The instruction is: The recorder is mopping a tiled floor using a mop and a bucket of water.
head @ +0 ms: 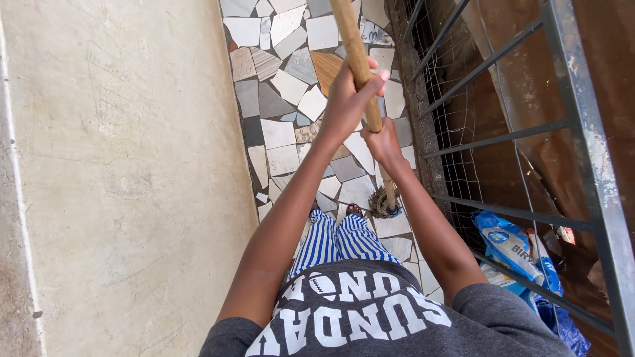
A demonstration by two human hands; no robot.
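Both hands [360, 112] on one mop handle [357, 59]

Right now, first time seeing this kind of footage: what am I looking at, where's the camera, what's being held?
There is no machine here. One camera sits on a person's head and looks straight down, so you see their own arms, grey shirt and blue striped trousers from above.

Both hands grip one wooden stick. The left hand wraps it higher up; the right hand holds it just below. The stick runs down to a stringy head, a mop or broom, resting on the floor by the feet.

The floor is a narrow strip of broken tile pieces in grey, white and brown. A plain pale wall runs along the left. On the right is a metal railing with wire mesh, and beyond it lie blue plastic bags.
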